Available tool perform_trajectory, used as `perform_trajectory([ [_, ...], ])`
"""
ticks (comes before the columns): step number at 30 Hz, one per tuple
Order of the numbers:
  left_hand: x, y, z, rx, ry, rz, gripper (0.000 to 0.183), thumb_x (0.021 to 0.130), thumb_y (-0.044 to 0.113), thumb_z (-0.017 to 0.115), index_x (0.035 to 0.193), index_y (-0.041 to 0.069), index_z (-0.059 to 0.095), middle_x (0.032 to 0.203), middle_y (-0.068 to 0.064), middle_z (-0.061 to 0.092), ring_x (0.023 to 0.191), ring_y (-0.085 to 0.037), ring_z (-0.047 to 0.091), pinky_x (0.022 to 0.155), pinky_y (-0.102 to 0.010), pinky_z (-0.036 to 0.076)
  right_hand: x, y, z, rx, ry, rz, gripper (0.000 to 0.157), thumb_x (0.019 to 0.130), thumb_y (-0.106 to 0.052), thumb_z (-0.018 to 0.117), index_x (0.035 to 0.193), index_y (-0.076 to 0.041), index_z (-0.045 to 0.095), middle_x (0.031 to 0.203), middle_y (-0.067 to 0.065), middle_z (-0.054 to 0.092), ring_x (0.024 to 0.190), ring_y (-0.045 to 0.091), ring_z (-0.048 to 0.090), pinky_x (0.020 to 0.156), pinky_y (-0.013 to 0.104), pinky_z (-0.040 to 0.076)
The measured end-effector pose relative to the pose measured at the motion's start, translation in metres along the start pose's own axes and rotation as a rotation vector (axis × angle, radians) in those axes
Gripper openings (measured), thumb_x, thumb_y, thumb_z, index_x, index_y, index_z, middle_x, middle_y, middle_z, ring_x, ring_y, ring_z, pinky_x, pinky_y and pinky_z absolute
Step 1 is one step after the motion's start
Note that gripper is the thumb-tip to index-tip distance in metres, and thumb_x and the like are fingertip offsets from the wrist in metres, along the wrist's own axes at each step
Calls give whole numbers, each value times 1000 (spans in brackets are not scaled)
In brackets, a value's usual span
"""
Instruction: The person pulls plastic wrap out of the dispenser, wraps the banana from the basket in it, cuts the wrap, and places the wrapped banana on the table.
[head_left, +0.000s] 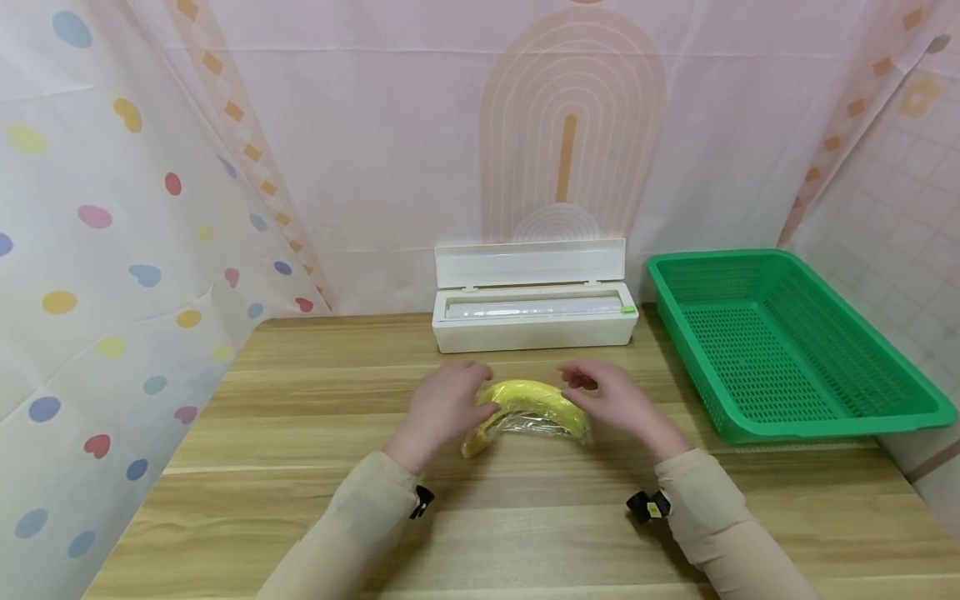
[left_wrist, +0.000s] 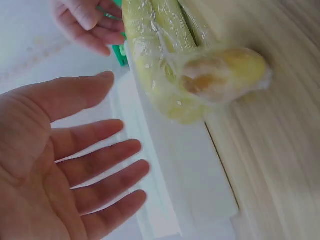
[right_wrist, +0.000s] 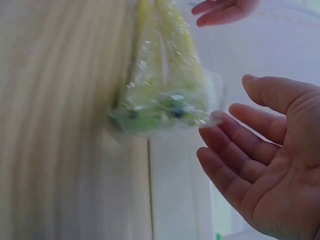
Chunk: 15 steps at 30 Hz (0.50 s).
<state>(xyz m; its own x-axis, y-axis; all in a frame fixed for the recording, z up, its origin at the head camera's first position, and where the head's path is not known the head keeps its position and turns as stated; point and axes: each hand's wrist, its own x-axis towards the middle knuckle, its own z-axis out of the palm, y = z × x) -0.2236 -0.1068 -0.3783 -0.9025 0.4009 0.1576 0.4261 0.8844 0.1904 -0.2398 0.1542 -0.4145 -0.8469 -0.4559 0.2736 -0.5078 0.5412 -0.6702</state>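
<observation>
Bananas [head_left: 536,398] wrapped in clear cling film lie curved on the wooden table, and two green ends with dark tips [right_wrist: 177,111] show through the film in the right wrist view. By the brownish stem end [left_wrist: 225,72], my left hand [head_left: 447,404] has its fingers spread and holds nothing. At the other end, my right hand [head_left: 611,396] is loosely bent with palm facing the fruit. Its fingertips are beside the loose film edge; whether they touch it I cannot tell.
Behind the bananas stands a white cling film dispenser [head_left: 534,333] with its lid raised and a roll inside. A green plastic basket [head_left: 720,400] sits at the right. Patterned cloth [head_left: 375,150] hangs along the table's back and sides.
</observation>
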Motion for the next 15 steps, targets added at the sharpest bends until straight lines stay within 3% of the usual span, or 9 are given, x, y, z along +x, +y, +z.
perform_trajectory([
  [7, 18, 19, 9, 82, 40, 205, 54, 81, 41, 81, 123, 10, 66, 121, -7, 66, 108, -26, 62, 90, -42, 52, -8, 8, -12, 17, 26, 66, 38, 92, -5, 67, 126, 10, 57, 115, 25, 65, 104, 34, 64, 93, 46, 53],
  [15, 34, 30, 25, 118, 0, 281, 56, 82, 40, 80, 129, 14, 64, 126, -4, 65, 116, -25, 58, 98, -43, 47, -14, 21, -16, 61, -11, 139, 41, 95, -12, 66, 128, 10, 56, 119, 24, 63, 107, 34, 63, 96, 48, 51],
])
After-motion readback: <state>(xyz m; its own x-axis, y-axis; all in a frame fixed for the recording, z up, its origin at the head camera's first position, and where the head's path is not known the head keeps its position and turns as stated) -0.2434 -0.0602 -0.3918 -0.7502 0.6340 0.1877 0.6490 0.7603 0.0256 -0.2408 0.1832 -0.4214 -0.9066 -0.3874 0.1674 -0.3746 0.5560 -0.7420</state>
